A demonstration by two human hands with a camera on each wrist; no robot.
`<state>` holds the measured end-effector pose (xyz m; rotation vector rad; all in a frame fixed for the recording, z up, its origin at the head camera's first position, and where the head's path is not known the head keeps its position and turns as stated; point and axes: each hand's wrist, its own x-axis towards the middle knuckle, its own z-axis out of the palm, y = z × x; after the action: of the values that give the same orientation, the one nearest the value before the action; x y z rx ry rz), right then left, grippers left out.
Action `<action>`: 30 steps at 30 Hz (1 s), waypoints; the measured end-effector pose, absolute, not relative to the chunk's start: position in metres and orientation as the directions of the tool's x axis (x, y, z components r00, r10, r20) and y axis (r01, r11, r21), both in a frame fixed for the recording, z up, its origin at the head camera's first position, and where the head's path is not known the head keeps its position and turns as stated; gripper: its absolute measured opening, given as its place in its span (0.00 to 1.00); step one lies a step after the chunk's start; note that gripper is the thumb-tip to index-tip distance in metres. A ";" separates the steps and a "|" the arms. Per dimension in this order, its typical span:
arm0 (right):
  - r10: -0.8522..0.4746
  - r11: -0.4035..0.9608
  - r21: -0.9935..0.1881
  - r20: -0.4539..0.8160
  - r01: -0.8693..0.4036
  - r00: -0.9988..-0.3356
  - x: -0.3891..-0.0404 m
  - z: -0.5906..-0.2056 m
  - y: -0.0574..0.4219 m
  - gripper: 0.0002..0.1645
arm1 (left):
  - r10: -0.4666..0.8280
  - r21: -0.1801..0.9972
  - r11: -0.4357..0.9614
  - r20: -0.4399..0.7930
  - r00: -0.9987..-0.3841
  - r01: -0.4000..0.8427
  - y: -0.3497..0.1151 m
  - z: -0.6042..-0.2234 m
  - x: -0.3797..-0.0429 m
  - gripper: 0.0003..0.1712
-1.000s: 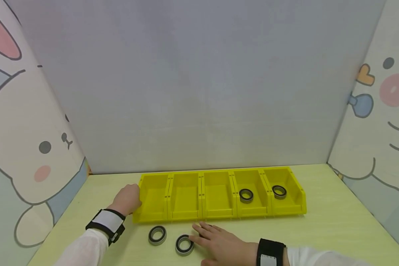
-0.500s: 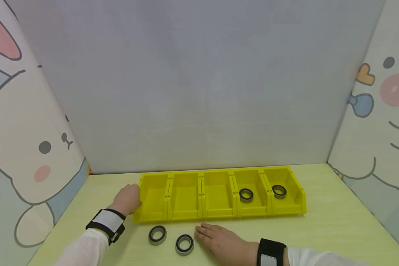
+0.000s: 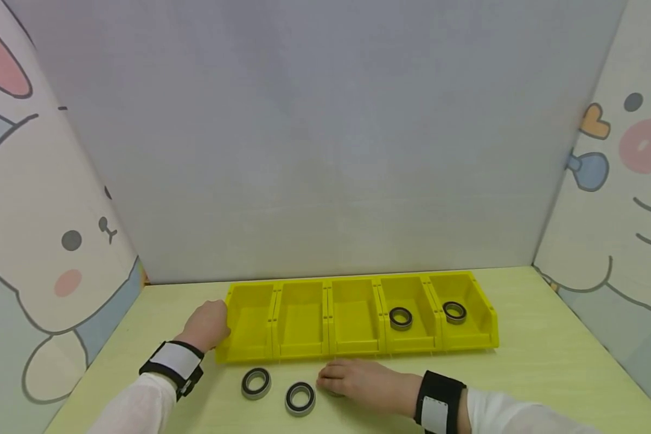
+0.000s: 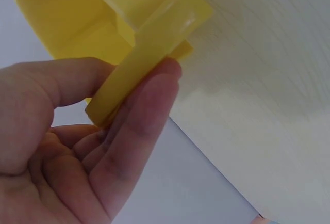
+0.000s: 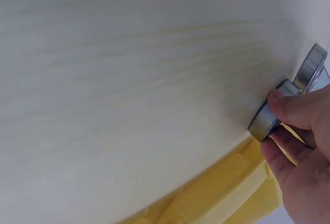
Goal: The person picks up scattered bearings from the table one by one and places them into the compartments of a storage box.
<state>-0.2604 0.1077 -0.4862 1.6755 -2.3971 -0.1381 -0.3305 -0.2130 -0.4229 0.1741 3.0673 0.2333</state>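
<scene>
My left hand point(image 3: 206, 325) grips the left side wall of a row of yellow storage bins point(image 3: 301, 354). In the left wrist view the thumb and fingers point(image 4: 147, 105) pinch that yellow wall point(image 4: 121, 87) from both sides. In front of the bins, my right hand point(image 3: 366, 381) holds a ball bearing point(image 5: 265, 114) by its edge between thumb and fingers, low over the table; from the head it is mostly covered by the hand. Two more bearings lie flat to its left, one nearer point(image 3: 300, 399) and one farther left point(image 3: 256, 383).
One bearing point(image 3: 400, 318) sits in the fourth bin from the left and another bearing point(image 3: 454, 312) in the rightmost bin. The light yellow table point(image 3: 542, 361) ends at a grey back panel point(image 3: 325, 150), with cartoon-printed panels point(image 3: 624, 241) on both sides.
My right hand first lay flat with its fingers spread over the bearing, then drew its fingers together, and now curls them round the bearing. The left hand stays on the bin wall.
</scene>
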 end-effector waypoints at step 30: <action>-0.932 0.354 0.188 -0.012 -0.916 -0.363 -0.258 -0.472 0.113 0.26 | 0.118 0.150 0.983 -0.044 -0.992 0.110 -0.216 -0.427 -0.334 0.06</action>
<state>-0.2583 0.1135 -0.4718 1.7142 -2.5045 -0.2475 -0.3342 -0.2158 -0.4273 0.1764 3.0756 0.2286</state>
